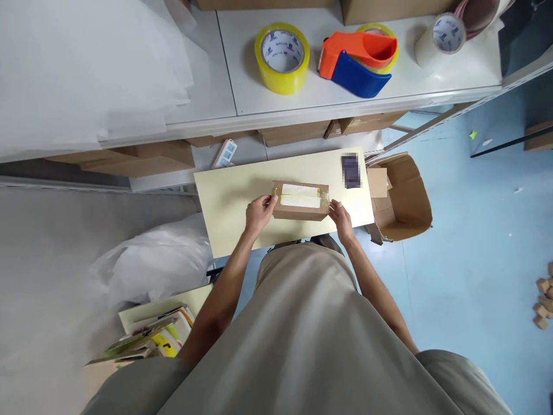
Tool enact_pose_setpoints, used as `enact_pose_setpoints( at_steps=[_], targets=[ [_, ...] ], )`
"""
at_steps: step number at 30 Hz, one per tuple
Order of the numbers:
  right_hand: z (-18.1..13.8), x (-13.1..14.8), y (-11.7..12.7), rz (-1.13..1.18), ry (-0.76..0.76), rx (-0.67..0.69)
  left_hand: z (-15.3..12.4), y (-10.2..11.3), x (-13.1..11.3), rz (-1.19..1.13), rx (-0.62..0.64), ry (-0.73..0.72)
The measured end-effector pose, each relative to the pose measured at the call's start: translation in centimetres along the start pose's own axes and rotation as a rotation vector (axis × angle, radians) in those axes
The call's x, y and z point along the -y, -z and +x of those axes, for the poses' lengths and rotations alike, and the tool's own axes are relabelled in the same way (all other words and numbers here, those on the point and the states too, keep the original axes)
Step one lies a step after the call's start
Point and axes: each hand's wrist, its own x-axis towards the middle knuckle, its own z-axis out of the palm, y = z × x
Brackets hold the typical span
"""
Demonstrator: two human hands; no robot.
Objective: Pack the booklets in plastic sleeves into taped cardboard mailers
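A small brown cardboard box (298,214) with white labels on its top and clear tape at its ends is between my hands, over a pale yellow table (233,230). My left hand (259,212) pinches the left end, thumb and fingers closed at the corner. At the opposite end, my right hand (340,218) has its fingertips against the box's side, the fingers slightly bent. Whether the underside rests fully on the table I cannot tell. A dark, pixelated rectangular item (351,170) lies on the table beyond my right hand.
On the shelf (242,98) ahead are a yellow tape roll (282,57), an orange and blue tape dispenser (356,60) and another roll (443,40). An open carton (406,199) stands to the right. Plastic wrapping (155,259) and a box of papers (159,334) are on the left.
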Motion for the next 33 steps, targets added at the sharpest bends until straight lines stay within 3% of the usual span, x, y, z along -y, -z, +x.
enact_pose_setpoints(
  at_steps=[6,10,15,18,25,33],
  targets=[
    [2.1,0.0,2.1,-0.137,0.021,-0.026,-1.3,-4.2,-0.8,-0.002,0.043,0.133],
    [3.3,0.0,2.8,-0.298,0.046,0.022,-1.2,-5.2,-1.1,0.024,0.008,0.162],
    [4.3,0.2,3.0,-0.627,0.220,0.041,-1.0,-6.2,-1.7,0.039,-0.057,0.229],
    [4.9,0.2,3.1,-0.706,0.213,0.098,-1.3,-6.8,-1.9,0.037,-0.090,0.273],
    [7.0,0.3,4.1,-0.773,0.119,0.275,-2.0,-7.7,-2.4,0.012,-0.140,0.332],
    [7.9,-0.2,6.1,-0.574,-0.001,0.405,-3.0,-8.0,-2.0,-0.149,0.003,0.282]
  ],
)
